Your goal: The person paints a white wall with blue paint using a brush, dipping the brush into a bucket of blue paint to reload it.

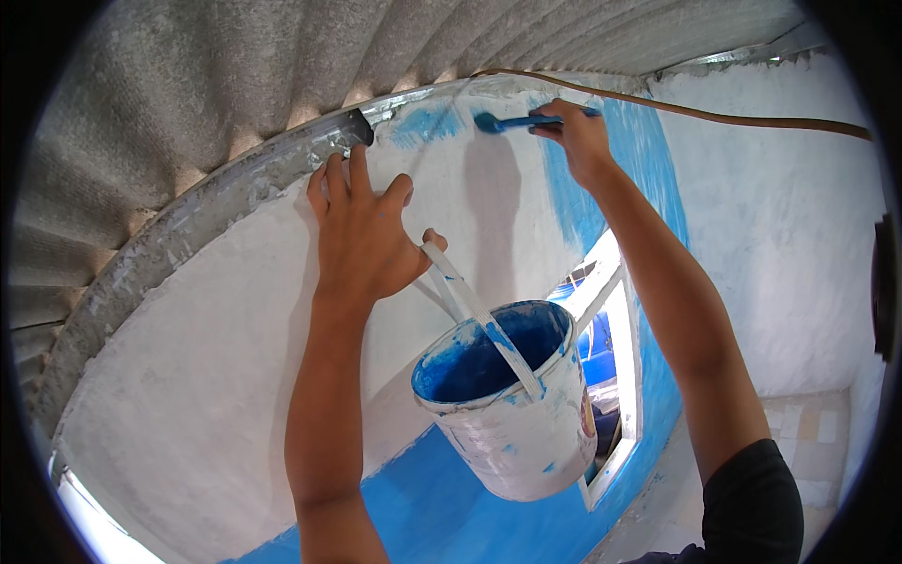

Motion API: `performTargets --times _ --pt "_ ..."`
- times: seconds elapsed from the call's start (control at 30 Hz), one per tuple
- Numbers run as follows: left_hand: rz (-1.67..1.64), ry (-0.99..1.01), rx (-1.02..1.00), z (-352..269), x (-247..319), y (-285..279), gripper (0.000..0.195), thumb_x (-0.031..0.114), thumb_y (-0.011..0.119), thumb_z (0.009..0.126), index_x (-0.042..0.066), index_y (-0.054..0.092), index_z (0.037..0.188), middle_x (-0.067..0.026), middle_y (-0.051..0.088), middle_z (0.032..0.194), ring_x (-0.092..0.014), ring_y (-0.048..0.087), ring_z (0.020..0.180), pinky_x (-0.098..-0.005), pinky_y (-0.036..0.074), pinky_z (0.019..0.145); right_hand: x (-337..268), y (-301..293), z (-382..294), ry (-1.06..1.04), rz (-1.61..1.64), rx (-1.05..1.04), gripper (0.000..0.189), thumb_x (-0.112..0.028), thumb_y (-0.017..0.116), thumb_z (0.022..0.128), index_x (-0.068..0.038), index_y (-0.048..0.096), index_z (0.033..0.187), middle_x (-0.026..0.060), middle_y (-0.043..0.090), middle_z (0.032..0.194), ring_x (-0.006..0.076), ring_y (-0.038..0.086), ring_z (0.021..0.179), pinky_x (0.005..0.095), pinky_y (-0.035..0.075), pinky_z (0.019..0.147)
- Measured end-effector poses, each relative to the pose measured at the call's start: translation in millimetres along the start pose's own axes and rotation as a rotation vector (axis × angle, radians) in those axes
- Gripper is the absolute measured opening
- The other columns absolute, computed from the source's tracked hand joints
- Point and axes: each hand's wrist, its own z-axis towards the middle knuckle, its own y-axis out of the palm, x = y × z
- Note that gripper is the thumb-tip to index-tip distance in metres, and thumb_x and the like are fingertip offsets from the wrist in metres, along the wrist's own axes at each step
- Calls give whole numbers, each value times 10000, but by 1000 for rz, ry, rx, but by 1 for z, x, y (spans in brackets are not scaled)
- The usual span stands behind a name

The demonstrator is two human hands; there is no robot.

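My right hand (pixel 576 137) grips the handle of a paintbrush (pixel 518 123) whose bristles are loaded with blue paint. The bristle end is at the white wall, right of a short patch of blue strokes (pixel 426 127). With fingers spread, my left hand (pixel 363 225) rests high against the wall, fingertips near the beam at its top. The white strap handle (pixel 458 282) of a plastic bucket (pixel 521 451) hangs from my left thumb. Blue paint coats the bucket's inside, and smears mark its rim and outer side.
Corrugated roofing sheets (pixel 296 63) slope close overhead above a grey beam (pixel 204 187). A brown cable or hose (pixel 676 107) runs across the upper right. Behind the bucket is a white-framed window opening (pixel 631 366). Blue paint covers the lower wall (pixel 423 500) and a strip by the corner.
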Motion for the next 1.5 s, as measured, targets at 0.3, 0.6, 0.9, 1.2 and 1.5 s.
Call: performTargets --times 0.3,0.6,0.9,1.2,1.5 --pt "-1 16 24 2 0 2 435 371 841 671 92 698 973 -333 448 1467 -519 351 1384 -614 168 1188 3 -31 29 -66 -268 1 201 -80 617 961 96 683 1030 220 715 1103 275 734 964 336 627 932" --pt "5 -2 -7 4 3 1 506 401 826 657 64 767 1031 -378 456 1471 -547 354 1397 -616 163 1187 5 -45 42 -225 -467 22 251 -168 689 972 34 717 1120 133 759 1051 206 760 909 296 566 778" --pt "-4 1 -17 4 5 -1 512 384 835 663 52 764 1046 -383 458 1464 -542 355 1394 -603 159 1195 -16 -65 68 -132 -210 -10 245 -173 720 966 66 733 1021 175 720 1111 229 717 1051 295 583 981" --pt "21 -22 -36 2 3 -6 480 358 853 661 63 754 1026 -344 451 1482 -522 337 1412 -595 176 1193 -25 -57 61 -152 -449 -155 186 -139 749 933 28 773 1010 139 775 1007 203 747 901 290 563 830" --pt "81 -35 -46 0 7 -6 396 296 821 684 97 606 950 -319 415 1522 -515 342 1424 -587 196 1199 -17 -67 58 -11 -528 -252 198 -103 666 979 74 741 1028 172 749 1054 280 749 902 342 600 941"
